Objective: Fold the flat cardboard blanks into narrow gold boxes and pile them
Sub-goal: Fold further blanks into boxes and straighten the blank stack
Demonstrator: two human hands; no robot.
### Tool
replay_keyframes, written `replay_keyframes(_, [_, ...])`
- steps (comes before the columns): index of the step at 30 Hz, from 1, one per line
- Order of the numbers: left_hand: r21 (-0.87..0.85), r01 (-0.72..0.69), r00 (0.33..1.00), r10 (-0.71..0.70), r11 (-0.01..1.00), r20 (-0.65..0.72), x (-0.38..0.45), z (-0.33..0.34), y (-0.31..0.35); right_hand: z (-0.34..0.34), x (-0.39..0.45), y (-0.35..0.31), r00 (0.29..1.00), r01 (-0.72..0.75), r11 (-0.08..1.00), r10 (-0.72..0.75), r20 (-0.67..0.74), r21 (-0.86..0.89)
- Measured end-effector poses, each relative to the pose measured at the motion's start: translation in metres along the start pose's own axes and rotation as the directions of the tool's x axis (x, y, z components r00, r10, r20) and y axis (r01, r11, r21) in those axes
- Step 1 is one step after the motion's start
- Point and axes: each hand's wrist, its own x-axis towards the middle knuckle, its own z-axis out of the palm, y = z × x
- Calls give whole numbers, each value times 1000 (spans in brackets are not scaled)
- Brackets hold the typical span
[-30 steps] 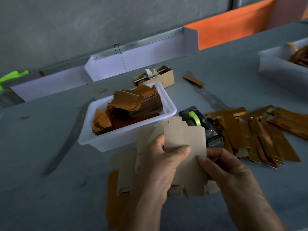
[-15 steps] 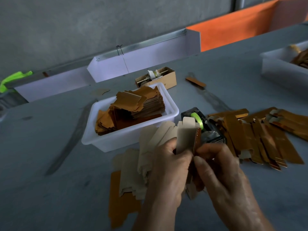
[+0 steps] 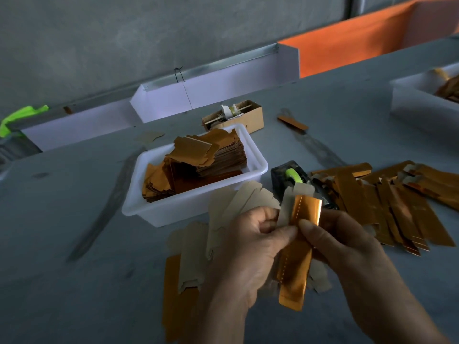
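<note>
Blank (image 3: 296, 247), flat a second ago, now folded narrow, gold out; our left hand (image 3: 250, 249) and right hand (image 3: 347, 247) both pinch it; piling next.

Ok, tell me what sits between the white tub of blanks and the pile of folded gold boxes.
In the head view, a black tape dispenser with a green roll sits between the white tub and the gold boxes.

Both hands are raised together at centre, forearms entering from the near edge. Left hand (image 3: 250, 247): fingers curled, thumb extended rightward, pinching. Right hand (image 3: 347, 244): fingers curled, thumb extended leftward, its tip just beside the left thumb tip.
</note>
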Motion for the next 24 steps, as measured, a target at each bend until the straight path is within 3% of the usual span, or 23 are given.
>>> replay_keyframes(3, [16,-9,999,10,1000,-32,1,2,-1,0,3,-5,991,-113,981,100,91,160])
replay_keyframes(7, [143,-4,988,26,990,-150,-1,3,-5,-4,7,-3,983,-174,960,156,100,219])
replay_keyframes(12, [232,-13,962,76,973,-262,-1,6,-6,-2,8,-2,986,-162,960,150,67,230])
replay_keyframes(15, [389,-65,922,204,919,-330,-2,14,-6,1,7,-2,990,-139,964,132,48,225])
replay_keyframes(16, [487,-74,905,264,870,-334,-4,19,-4,3,7,-3,992,-128,966,120,48,225])
replay_keyframes(18, [744,-96,867,423,661,-265,-7,27,-3,5,6,-6,994,-106,968,98,48,228])
replay_keyframes(21, [907,-116,828,544,404,-137,-11,43,-5,7,8,-9,995,-99,974,92,40,206])
replay_keyframes(24, [947,-104,849,522,304,-74,-10,51,-11,5,9,-8,991,-128,971,119,54,200])
